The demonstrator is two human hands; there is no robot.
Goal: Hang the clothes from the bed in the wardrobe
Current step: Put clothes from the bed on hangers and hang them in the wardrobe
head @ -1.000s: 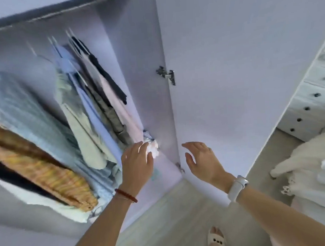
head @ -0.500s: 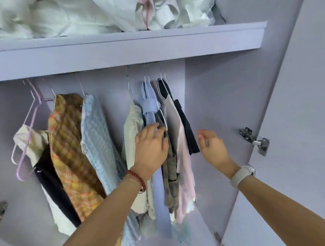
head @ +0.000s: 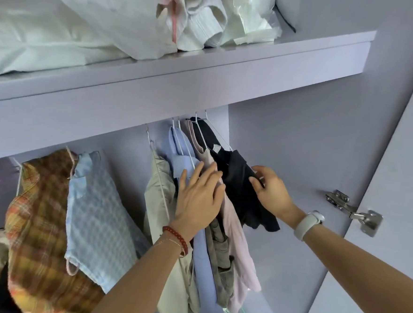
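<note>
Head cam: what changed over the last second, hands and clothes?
The view tilted up from the wardrobe floor to the shelf. The right hand, empty before, now pinches the black garment at the row's right end. The left hand rose and presses flat on the pink garment. The plaid shirt and the other clothes still hang.

Bare forearms; a red bead bracelet (head: 175, 239) left, a white watch (head: 308, 225) right.
</note>
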